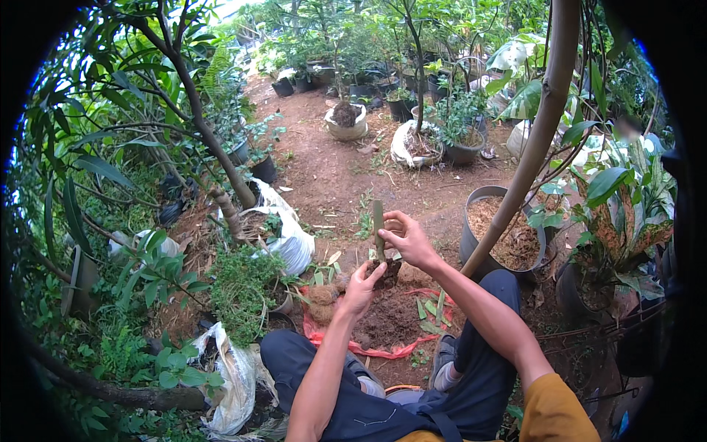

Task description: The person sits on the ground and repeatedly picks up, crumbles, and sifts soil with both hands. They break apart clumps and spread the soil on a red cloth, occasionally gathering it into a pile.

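Note:
My left hand (362, 287) holds a small dark clump of soil (389, 274) from below and the left. A green leaf cutting (378, 229) stands upright in that clump, and my right hand (407, 238) has its fingers on it from the right. Below my hands, a red plastic sheet (381, 352) lies on the ground with a heap of dark potting soil (392, 323) on it. Several cut leaf pieces (431, 312) lie at the right of this heap. Brown coconut fibre (321, 304) rests at its left.
A grey pot of wood shavings (502, 232) stands right, behind a leaning trunk (538, 132). White sacks (290, 237) with plants stand left. Farther off, a bagged root ball (346, 124) sits on a dirt path (315, 160) among potted plants.

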Action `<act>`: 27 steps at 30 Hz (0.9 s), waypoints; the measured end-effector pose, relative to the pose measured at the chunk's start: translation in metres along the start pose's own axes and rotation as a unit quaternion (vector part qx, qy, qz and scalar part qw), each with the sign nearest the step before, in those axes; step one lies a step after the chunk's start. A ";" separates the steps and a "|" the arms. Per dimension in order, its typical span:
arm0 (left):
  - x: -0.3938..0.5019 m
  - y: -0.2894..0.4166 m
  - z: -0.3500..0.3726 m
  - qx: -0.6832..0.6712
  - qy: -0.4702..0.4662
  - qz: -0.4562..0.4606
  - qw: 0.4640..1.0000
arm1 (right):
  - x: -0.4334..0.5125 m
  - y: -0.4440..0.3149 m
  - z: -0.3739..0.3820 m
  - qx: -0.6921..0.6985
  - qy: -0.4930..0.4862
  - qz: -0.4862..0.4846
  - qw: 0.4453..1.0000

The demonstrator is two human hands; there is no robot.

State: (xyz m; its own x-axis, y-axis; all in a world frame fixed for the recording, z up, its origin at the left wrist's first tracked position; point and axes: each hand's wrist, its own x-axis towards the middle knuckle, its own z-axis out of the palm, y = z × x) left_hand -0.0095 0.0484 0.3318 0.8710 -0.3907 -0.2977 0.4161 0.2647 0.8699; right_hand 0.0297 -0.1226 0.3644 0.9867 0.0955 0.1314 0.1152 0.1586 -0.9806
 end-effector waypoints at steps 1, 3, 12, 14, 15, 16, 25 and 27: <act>0.001 -0.002 0.000 -0.001 -0.006 0.009 1.000 | 0.000 0.001 0.002 -0.011 0.002 0.005 1.000; 0.003 -0.004 -0.001 -0.001 -0.019 0.026 0.999 | 0.000 0.002 0.004 -0.021 0.003 0.010 1.000; 0.012 -0.006 -0.009 -0.083 -0.002 0.095 0.992 | -0.001 0.007 0.005 -0.145 0.043 0.107 0.983; 0.012 -0.003 -0.012 -0.110 0.000 0.115 0.987 | -0.007 0.011 0.008 -0.158 0.035 0.135 0.977; 0.012 -0.001 -0.013 -0.127 0.011 0.115 0.985 | -0.010 0.013 0.010 -0.169 0.042 0.171 0.970; 0.012 -0.001 -0.014 -0.140 0.018 0.119 0.983 | -0.016 0.014 0.011 -0.142 0.016 0.165 0.976; 0.015 0.000 -0.021 -0.241 0.006 0.122 0.963 | -0.040 0.015 0.032 -0.202 0.016 0.021 0.979; 0.015 0.001 -0.021 -0.257 0.007 0.113 0.960 | -0.041 0.015 0.033 -0.202 0.007 -0.021 0.979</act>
State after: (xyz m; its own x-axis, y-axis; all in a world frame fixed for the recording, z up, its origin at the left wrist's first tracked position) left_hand 0.0096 0.0613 0.3195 0.9558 -0.2622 -0.1329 0.2877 0.7422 0.6053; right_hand -0.0125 -0.0921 0.3493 0.9812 0.0827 0.1743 0.1894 -0.2391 -0.9524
